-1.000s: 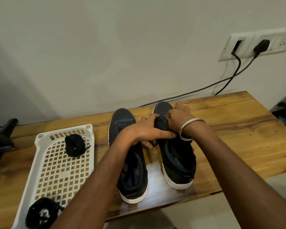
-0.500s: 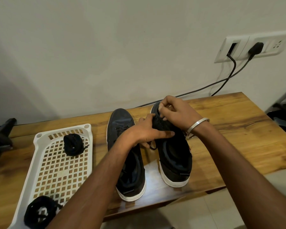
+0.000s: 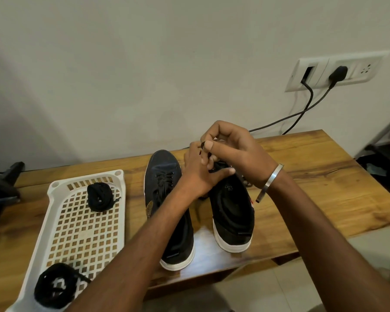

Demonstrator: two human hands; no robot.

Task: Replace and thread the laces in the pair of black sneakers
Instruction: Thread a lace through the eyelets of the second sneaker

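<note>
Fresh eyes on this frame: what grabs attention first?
Two hands meet over the right black white-soled sneaker at table centre: the right hand pinches a black lace end, and the left hand steadies the shoe's front. Beside it, the left black sneaker is laced. On the left, a white perforated plastic tray holds two coiled black lace bundles, far and near.

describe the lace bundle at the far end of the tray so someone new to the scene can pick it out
On the wooden table, left of the two black sneakers, lies a white lattice tray. The far lace bundle is the coiled black lace at the tray's wall-side end, beside the left sneaker. The near lace bundle sits at the tray's front corner, partly cut off by the left arm.
</note>
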